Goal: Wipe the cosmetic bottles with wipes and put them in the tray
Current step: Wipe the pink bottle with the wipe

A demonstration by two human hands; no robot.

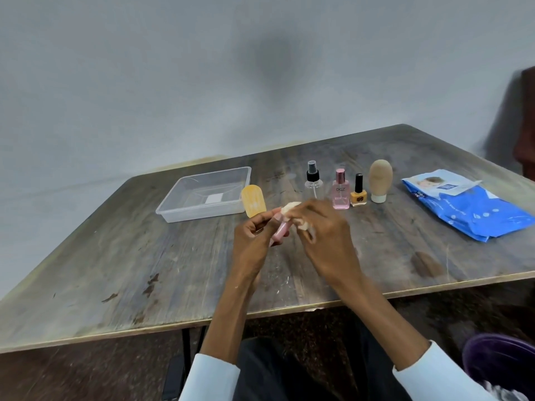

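From my remote seat I read this as a plain, sparsely furnished room, more a makeshift work corner than a shop or lab. I see a worn, scratched grey-brown wooden surface (144,270) pushed against a bare pale grey painted wall (173,82), a dark brown floor (86,371) beneath it, and a dark wooden piece of furniture (525,125) at the right edge.
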